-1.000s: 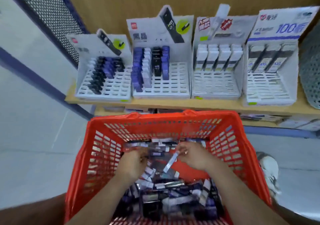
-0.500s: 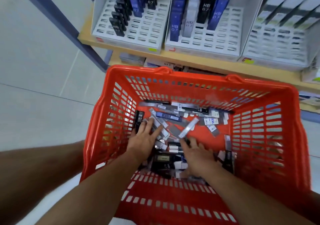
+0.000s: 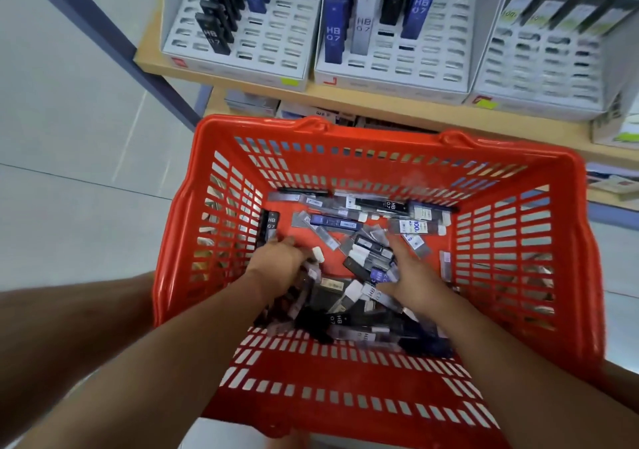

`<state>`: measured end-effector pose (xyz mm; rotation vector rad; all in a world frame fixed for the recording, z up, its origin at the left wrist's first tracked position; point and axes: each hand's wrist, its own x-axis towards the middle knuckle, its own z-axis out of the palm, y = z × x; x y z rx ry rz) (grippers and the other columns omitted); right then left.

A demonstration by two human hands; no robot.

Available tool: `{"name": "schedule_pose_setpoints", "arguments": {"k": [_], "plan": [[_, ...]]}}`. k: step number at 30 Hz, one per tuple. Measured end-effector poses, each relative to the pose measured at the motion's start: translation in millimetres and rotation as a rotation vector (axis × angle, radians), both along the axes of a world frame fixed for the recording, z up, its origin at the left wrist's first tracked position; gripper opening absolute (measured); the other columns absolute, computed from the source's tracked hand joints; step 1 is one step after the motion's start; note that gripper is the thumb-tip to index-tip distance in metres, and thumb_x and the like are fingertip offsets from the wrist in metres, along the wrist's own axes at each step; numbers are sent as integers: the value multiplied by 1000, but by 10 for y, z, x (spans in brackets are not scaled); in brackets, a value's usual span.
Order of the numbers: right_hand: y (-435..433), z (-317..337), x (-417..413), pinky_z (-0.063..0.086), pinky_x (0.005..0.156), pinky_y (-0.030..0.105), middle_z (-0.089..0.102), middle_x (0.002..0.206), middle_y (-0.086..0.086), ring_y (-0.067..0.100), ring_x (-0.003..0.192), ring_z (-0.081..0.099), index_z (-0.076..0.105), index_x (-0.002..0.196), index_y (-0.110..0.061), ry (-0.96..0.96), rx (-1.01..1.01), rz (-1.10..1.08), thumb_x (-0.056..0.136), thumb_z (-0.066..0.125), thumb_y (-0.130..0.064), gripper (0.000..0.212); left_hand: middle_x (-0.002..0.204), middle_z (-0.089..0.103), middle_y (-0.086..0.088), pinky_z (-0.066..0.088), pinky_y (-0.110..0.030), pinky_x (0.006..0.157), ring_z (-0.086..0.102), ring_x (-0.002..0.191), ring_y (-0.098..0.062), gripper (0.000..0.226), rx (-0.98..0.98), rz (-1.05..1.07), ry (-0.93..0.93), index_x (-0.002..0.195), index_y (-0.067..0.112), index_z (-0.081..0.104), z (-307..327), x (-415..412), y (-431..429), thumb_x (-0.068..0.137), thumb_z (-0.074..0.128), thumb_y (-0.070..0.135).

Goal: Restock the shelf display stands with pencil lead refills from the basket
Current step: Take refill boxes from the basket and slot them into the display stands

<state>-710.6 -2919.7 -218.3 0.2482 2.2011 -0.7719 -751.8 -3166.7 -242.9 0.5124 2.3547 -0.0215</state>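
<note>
Left hand [image 3: 278, 263], flat before, now curls round slim plastic lead-refill cases [image 3: 317, 254] in the red slotted plastic basket [image 3: 380, 138] — picking begun (white slotted stands [image 3: 415, 64] await); right hand [image 3: 411, 277] lies spread.

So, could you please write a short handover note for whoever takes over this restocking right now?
Left hand: fingers curled down into the refills; whether it grips any is unclear.
Right hand: open, spread flat on the pile.
Refills: loose in the red basket, just below the shelf.
Done: the three display stands hold stock in their back rows.
Left: the front slots are bare; pick refills out by type and slot them in.
</note>
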Motion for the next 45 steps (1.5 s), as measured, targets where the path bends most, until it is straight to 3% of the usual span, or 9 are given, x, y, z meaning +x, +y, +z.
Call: {"name": "schedule_pose_setpoints", "arguments": {"k": [5, 8, 10, 13, 17, 26, 30, 33, 45], "plan": [[77, 121, -171, 48, 84, 32, 57, 134, 17, 29, 106, 62, -2, 157, -24, -66, -24, -196, 76, 84, -27, 118, 89, 69, -1, 48, -25, 69, 64, 85, -19, 13, 188, 316, -27, 88, 17, 66, 135, -107, 10, 84, 67, 30], [122, 200, -271, 43, 98, 35, 59, 130, 11, 32, 120, 56, 39, 144, -6, -94, -111, -362, 80, 81, -24, 79, 68, 62, 11, 40, -6, 51, 57, 58, 2, 19, 377, 637, -82, 69, 26, 62, 217, -157, 89, 80, 75, 16], [122, 227, -289, 49, 88, 38, 67, 101, 11, 32, 98, 64, 54, 128, -1, -140, -243, -607, 85, 75, -13, 49, 72, 64, 7, 44, -8, 57, 58, 63, 1, 12, 523, 792, -148, 75, 17, 68, 304, -224, 170, 81, 73, 8], [40, 376, -307, 55, 56, 32, 66, 80, 14, 26, 73, 71, 42, 136, 3, -300, -556, -1005, 88, 72, -10, 58, 84, 66, -6, 55, -22, 68, 62, 74, -14, 12, 769, 997, -337, 79, 9, 69, 554, -342, 302, 81, 70, -3], [-102, 690, -379, 57, 79, 39, 67, 105, 19, 23, 87, 67, 54, 118, -1, -311, -711, -934, 88, 71, -20, 41, 84, 68, -9, 53, -29, 69, 61, 73, -18, 10, 932, 977, -540, 84, 8, 69, 875, -464, 457, 78, 72, 0], [-69, 1200, -548, 54, 59, 25, 73, 77, 5, 13, 65, 69, 67, 103, -3, -172, -932, -611, 73, 75, -6, 32, 69, 68, -7, 43, -20, 46, 57, 50, -11, 17, 1042, 1005, -176, 86, 4, 71, 1439, -528, 736, 90, 65, 19], [-22, 1373, -484, 56, 55, 26, 73, 77, 11, 16, 66, 71, 68, 106, -1, -141, -1016, -754, 75, 72, -6, 32, 76, 69, -5, 51, -25, 61, 62, 64, -17, 27, 1091, 1084, -155, 90, 9, 73, 1747, -565, 665, 90, 62, 33], [-101, 1501, -474, 58, 55, 28, 73, 78, 17, 22, 70, 73, 67, 101, 1, -158, -1095, -926, 87, 62, 5, 16, 62, 61, 0, 44, -18, 48, 49, 51, -9, 22, 1167, 1095, -254, 94, 5, 70, 1958, -563, 632, 89, 64, 25], [-360, 1845, -643, 44, 47, 25, 63, 73, 10, 14, 50, 50, 77, 91, -9, 33, -1342, -888, 76, 72, -12, 15, 95, 71, -14, 50, -34, 80, 63, 80, -29, 20, 1374, 916, -332, 92, 4, 59, 2625, -616, 619, 84, 50, -12]]}}
